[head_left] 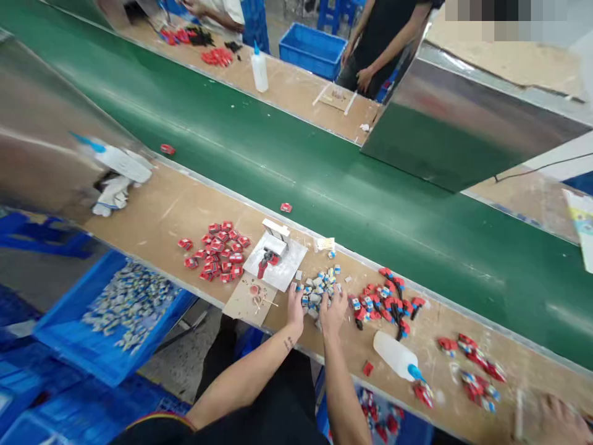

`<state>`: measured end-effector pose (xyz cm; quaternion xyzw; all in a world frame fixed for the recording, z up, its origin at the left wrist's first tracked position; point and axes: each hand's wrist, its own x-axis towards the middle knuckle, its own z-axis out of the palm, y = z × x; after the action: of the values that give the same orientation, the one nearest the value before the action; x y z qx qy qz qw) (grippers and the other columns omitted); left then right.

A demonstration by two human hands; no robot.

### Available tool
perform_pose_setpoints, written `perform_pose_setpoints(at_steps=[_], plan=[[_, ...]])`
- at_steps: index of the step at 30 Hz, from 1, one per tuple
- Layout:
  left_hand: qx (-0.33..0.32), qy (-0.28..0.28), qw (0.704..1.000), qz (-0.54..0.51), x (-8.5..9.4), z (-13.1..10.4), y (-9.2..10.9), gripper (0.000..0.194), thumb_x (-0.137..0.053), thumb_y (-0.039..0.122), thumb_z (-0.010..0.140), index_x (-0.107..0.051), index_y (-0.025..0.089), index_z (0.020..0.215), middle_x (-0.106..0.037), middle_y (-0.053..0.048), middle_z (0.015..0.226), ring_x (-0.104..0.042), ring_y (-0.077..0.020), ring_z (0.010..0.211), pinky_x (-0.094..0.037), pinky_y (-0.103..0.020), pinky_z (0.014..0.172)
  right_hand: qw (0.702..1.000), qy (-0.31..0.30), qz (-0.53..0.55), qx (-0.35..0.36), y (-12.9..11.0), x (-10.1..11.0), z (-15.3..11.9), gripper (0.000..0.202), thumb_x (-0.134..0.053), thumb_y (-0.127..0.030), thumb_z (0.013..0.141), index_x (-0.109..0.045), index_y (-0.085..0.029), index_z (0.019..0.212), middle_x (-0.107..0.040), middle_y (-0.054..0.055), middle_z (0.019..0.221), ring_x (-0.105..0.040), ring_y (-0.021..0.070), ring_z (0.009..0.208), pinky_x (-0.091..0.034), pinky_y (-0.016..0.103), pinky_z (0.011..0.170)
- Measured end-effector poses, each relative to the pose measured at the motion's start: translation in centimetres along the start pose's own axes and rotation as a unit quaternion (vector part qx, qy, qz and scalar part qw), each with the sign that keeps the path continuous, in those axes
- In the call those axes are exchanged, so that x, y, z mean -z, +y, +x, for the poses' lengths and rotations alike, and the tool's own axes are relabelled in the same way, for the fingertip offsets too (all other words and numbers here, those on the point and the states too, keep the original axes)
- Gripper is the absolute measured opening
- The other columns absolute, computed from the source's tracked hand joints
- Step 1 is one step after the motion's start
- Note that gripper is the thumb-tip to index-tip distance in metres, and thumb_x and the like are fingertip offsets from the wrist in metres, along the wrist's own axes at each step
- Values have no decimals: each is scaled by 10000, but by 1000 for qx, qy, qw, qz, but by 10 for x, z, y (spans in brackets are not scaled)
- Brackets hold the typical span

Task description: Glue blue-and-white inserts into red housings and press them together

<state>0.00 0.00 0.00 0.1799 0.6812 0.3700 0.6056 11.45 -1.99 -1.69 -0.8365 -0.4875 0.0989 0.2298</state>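
My left hand (pixel 295 309) rests at the left side of a pile of small white and blue parts (pixel 317 287) on the bench. On the pile's right side is my right hand (pixel 333 311). Both have their fingers bent around the pile's edges, apart, with no single part clearly gripped. Left of the pile stands a white fixture (pixel 277 247) on a pale plate, with a red and black piece on it. Red parts (pixel 222 250) are heaped further left. Red, blue and black assemblies (pixel 384 300) lie to the right.
A green conveyor (pixel 319 179) runs behind the bench with red pieces on it. A white bottle (pixel 393 353) lies at the right, near another person's hand (pixel 558 420). A blue bin (pixel 106 364) of parts is lower left. Two people are across the conveyor.
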Motion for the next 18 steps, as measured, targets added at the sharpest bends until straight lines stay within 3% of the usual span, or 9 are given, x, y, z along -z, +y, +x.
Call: perform_pose_setpoints(at_steps=[2, 5, 9, 12, 14, 16, 18], plan=[[-5, -4, 1000, 17, 8, -5, -6, 606, -658, 519, 929, -548, 240, 1456, -545, -156, 1620, -586, -316, 1472, -564, -413, 1112, 999, 6, -25, -20, 7, 3, 26, 512, -376, -412, 1102, -650, -78, 1377, -621, 283, 1427, -568, 406, 1392, -489, 606, 1139], [-10, -34, 998, 61, 23, -22, -16, 536, -722, 453, 868, -605, 220, 1336, -586, -158, 1551, -558, -307, 1485, -491, -409, 1196, 998, -18, -53, -10, 9, -6, 83, 402, -497, -369, 1108, -636, -124, 1395, -644, 210, 1434, -603, 352, 1376, -509, 584, 1152], [-3, -126, 982, 139, 56, -61, -30, 252, -714, 419, 832, -667, 211, 968, -756, -104, 1098, -725, -298, 1147, -554, -420, 1066, 992, -92, -69, 61, -9, -32, 150, 372, -723, -410, 1038, -672, -191, 1334, -687, 98, 1388, -688, 275, 1246, -594, 524, 1080], [34, -204, 956, 207, 99, -84, -36, 197, -690, 404, 842, -615, 224, 812, -708, -10, 725, -747, -249, 788, -594, -372, 846, 988, -107, -87, 71, -15, -31, 148, 337, -715, -418, 1043, -689, -178, 1278, -706, 95, 1322, -704, 262, 1187, -613, 503, 1039], [70, -226, 936, 261, 135, -90, -36, 160, -653, 368, 877, -589, 231, 824, -655, 30, 623, -727, -233, 639, -581, -351, 734, 988, -100, -96, 68, -13, -23, 139, 338, -707, -435, 1043, -687, -179, 1262, -703, 91, 1303, -696, 261, 1176, -601, 505, 1039], [97, -215, 916, 324, 170, -89, -37, 144, -644, 325, 908, -574, 232, 823, -630, 42, 621, -736, -239, 635, -576, -357, 720, 987, -96, -96, 81, -17, -20, 144, 334, -676, -440, 1052, -686, -175, 1256, -695, 101, 1302, -674, 275, 1204, -562, 525, 1076], [110, -193, 896, 385, 198, -81, -40, 143, -691, 287, 921, -603, 225, 827, -653, 22, 690, -772, -272, 774, -593, -399, 804, 983, -107, -86, 119, -36, -32, 171, 328, -593, -408, 1074, -691, -168, 1275, -682, 144, 1338, -642, 300, 1258, -511, 531, 1123]])
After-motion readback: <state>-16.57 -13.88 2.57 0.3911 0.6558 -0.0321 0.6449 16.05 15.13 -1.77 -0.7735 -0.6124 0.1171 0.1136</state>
